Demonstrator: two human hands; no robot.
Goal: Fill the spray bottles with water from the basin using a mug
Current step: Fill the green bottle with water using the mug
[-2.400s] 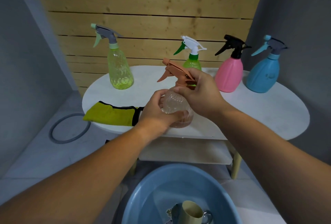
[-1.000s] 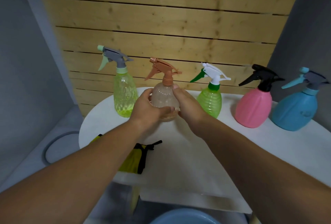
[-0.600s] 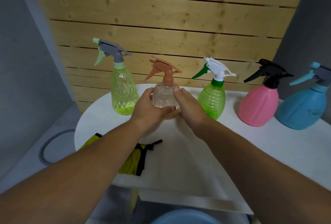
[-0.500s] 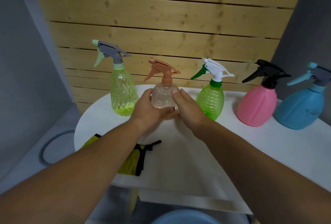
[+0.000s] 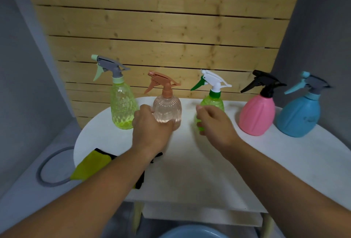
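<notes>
Five spray bottles stand in a row at the back of the white oval table (image 5: 199, 165). From left to right they are yellow-green (image 5: 122, 108), clear peach (image 5: 168, 106), green with a white head (image 5: 214, 101), pink (image 5: 256, 116) and blue (image 5: 298, 118). My left hand (image 5: 152, 129) wraps the lower left side of the peach bottle, which stands upright on the table. My right hand (image 5: 214, 123) hovers loosely curled in front of the green bottle; I cannot tell whether it touches it. Only the rim of the blue basin (image 5: 190, 233) shows at the bottom edge. The mug is out of view.
A yellow-green cloth (image 5: 91, 167) with black trim lies on the table's front left, partly under my left forearm. A grey ring (image 5: 43, 171) lies on the floor to the left. A wooden slat wall stands behind the table, and a lower shelf (image 5: 190, 213) sits beneath the top.
The peach bottle was carried from the table's front to the back row and set down. My right hand has let go of it and moved right, in front of the green bottle.
</notes>
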